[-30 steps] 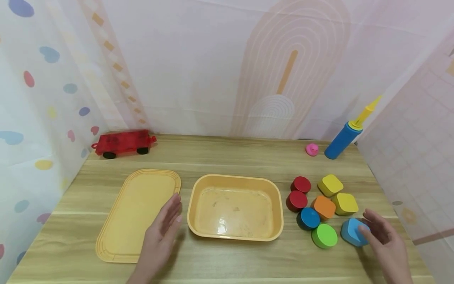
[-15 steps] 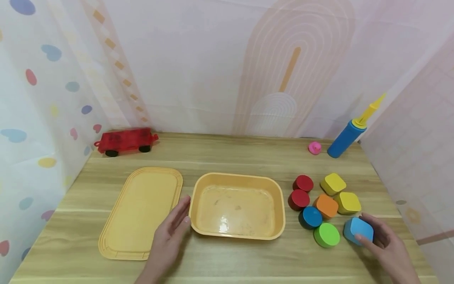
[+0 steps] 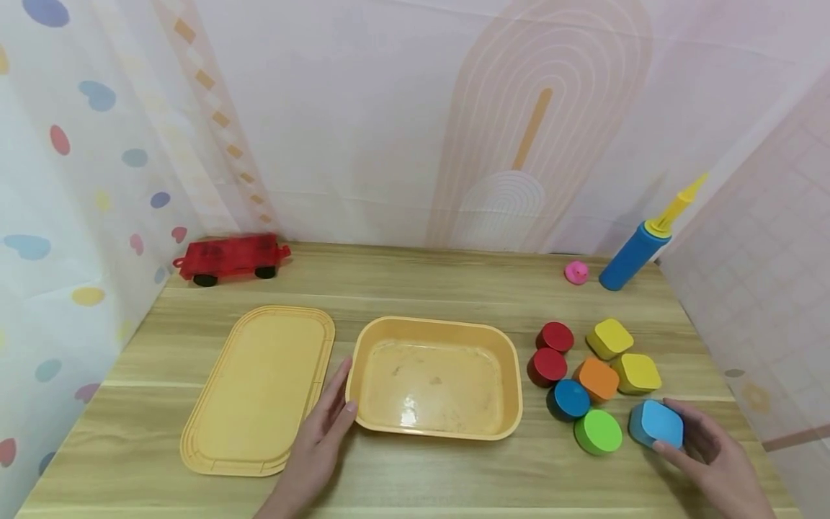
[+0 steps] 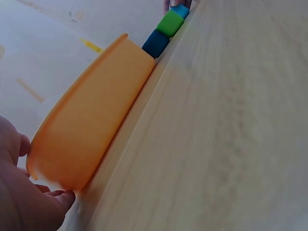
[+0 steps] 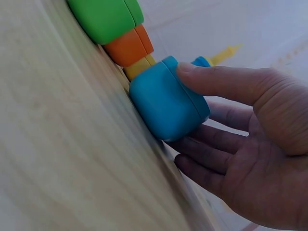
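My right hand point(image 3: 716, 458) holds a light blue rounded block point(image 3: 656, 424) at the right of the table, thumb on the near side and fingers round the far side. In the right wrist view a seam runs round this block point(image 5: 166, 101), which appears to rest on the tabletop. My left hand point(image 3: 318, 440) lies along the left end of a yellow-orange plastic tub point(image 3: 434, 432), fingers fairly straight and touching its wall. The left wrist view shows the fingertips against that end of the tub point(image 4: 91, 110). Nothing lies inside the tub.
A flat yellow lid point(image 3: 259, 389) lies left of the tub. Beside the held block are green point(image 3: 598, 432), dark blue point(image 3: 568, 401), orange point(image 3: 597, 379), red point(image 3: 547, 367) and yellow point(image 3: 637, 373) blocks. Behind stand a red toy wagon point(image 3: 233, 257), pink duck point(image 3: 576, 272) and blue-yellow pump point(image 3: 637, 252).
My left hand has moved right, from over the lid's edge to the tub's left end. My right hand has closed in round the light blue block. The view has shifted slightly.
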{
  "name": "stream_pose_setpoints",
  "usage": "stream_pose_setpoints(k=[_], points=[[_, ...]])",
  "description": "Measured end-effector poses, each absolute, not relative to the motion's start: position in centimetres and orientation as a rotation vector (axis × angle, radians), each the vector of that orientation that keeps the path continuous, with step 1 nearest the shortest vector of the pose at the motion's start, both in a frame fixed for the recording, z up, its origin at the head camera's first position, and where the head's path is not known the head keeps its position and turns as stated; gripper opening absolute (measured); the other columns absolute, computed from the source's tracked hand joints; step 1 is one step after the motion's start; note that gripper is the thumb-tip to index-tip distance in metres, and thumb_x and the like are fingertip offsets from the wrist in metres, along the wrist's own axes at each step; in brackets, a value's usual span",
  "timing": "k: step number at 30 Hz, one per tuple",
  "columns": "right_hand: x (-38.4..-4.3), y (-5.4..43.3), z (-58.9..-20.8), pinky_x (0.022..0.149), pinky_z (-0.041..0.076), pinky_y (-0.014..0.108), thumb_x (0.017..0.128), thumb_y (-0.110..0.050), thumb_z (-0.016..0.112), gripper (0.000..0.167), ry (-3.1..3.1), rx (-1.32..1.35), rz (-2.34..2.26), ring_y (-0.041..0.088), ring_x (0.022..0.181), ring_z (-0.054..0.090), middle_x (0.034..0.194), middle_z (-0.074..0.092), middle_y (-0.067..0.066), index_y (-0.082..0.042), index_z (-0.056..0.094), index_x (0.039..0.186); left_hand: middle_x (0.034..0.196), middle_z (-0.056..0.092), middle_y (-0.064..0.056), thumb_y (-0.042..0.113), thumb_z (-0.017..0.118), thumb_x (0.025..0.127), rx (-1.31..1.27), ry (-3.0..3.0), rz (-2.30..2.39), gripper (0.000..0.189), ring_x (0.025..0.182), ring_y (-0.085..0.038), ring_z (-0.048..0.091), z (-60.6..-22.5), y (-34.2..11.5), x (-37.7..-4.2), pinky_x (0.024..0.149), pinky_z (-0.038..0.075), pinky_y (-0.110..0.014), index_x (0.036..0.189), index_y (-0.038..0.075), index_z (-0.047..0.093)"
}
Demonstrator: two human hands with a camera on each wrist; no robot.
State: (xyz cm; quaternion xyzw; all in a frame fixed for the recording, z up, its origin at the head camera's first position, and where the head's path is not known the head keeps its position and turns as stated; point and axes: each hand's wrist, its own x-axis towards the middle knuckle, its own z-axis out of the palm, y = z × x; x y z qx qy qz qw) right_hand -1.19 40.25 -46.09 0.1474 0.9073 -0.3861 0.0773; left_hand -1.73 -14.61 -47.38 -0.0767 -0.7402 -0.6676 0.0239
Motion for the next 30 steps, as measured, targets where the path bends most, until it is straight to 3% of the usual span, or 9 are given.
stream_pose_setpoints(k=[3,9,12,15,16,19,22,26,30], points=[[-1.3,40.4,-45.8,0.084,0.040,-0.006,0.103,-0.037,0.083,0.092,2.681,0.470,-1.160,0.060,0.153,0.038,0.170,0.037,0.034,0.002,0.034,0.170,0.182,0.024,-0.017,0.012,0.051,0.119,-0.196,-2.346,-2.013,0.061,0.155,0.012,0.026,-47.1,-14.5,-1.5,0.120,0.027,-0.007,0.177,0.014,0.032],[-1.2,40.2,-45.4,0.080,0.044,-0.004,0.102,-0.039,0.084,0.091,2.675,0.526,-1.134,0.057,0.150,0.043,0.168,0.040,0.036,0.004,0.038,0.168,0.182,0.026,-0.010,0.017,0.051,0.120,-0.158,-2.407,-1.966,0.061,0.161,-0.011,0.023,-46.9,-14.4,-1.4,0.120,0.027,-0.007,0.177,0.022,0.032],[-1.2,40.1,-45.4,0.079,0.044,-0.003,0.102,-0.038,0.085,0.091,2.660,0.576,-1.151,0.055,0.150,0.044,0.169,0.039,0.037,0.005,0.038,0.168,0.182,0.026,-0.011,0.016,0.052,0.120,-0.162,-2.396,-1.967,0.061,0.162,-0.016,0.023,-47.1,-14.3,-1.3,0.120,0.027,-0.007,0.177,0.022,0.032],[-1.2,40.2,-45.5,0.080,0.048,-0.002,0.101,-0.038,0.086,0.092,2.659,0.617,-1.179,0.016,0.129,0.065,0.168,0.043,0.034,0.004,0.039,0.168,0.182,0.027,-0.012,0.016,0.051,0.120,-0.163,-2.386,-1.955,0.061,0.161,-0.012,0.025,-47.3,-14.3,-1.2,0.120,0.027,-0.007,0.177,0.022,0.033],[-1.1,40.3,-45.5,0.080,0.050,-0.001,0.100,-0.037,0.087,0.091,2.674,0.619,-1.189,0.001,0.120,0.065,0.163,0.052,0.027,0.004,0.040,0.167,0.182,0.028,-0.012,0.017,0.051,0.120,-0.163,-2.388,-1.948,0.061,0.160,-0.009,0.025,-47.3,-14.3,-1.1,0.120,0.028,-0.007,0.177,0.023,0.032],[-0.8,40.7,-45.8,0.080,0.054,0.003,0.099,-0.034,0.088,0.087,2.714,0.600,-1.254,-0.028,0.100,0.046,0.136,0.068,-0.016,0.005,0.044,0.164,0.182,0.026,-0.011,0.017,0.051,0.120,-0.168,-2.386,-1.961,0.062,0.159,-0.004,0.027,-47.6,-14.2,-1.1,0.120,0.028,-0.008,0.178,0.024,0.030],[-0.4,41.0,-45.9,0.079,0.055,0.003,0.099,-0.027,0.089,0.081,2.756,0.568,-1.327,-0.029,0.097,0.050,0.115,0.048,-0.047,0.007,0.048,0.160,0.183,0.023,-0.012,0.015,0.057,0.118,-0.181,-2.383,-1.997,0.069,0.161,-0.013,0.028,-47.9,-14.2,-1.2,0.121,0.029,-0.010,0.179,0.024,0.026],[-0.3,41.2,-45.7,0.079,0.054,0.003,0.098,-0.026,0.090,0.077,2.751,0.623,-1.384,-0.029,0.097,0.050,0.111,0.046,-0.052,0.002,0.052,0.159,0.183,0.024,-0.013,0.016,0.075,0.108,-0.169,-2.428,-1.991,0.088,0.163,-0.031,0.030,-48.0,-14.3,-1.3,0.121,0.030,-0.009,0.179,0.030,0.023],[-0.2,40.9,-45.4,0.079,0.054,0.002,0.099,-0.026,0.089,0.072,2.767,0.632,-1.414,-0.029,0.098,0.050,0.112,0.049,-0.050,-0.002,0.055,0.158,0.182,0.027,-0.013,0.023,0.091,0.096,-0.125,-2.484,-1.958,0.107,0.164,-0.035,0.032,-47.9,-14.2,-1.3,0.120,0.030,-0.008,0.178,0.033,0.024]])
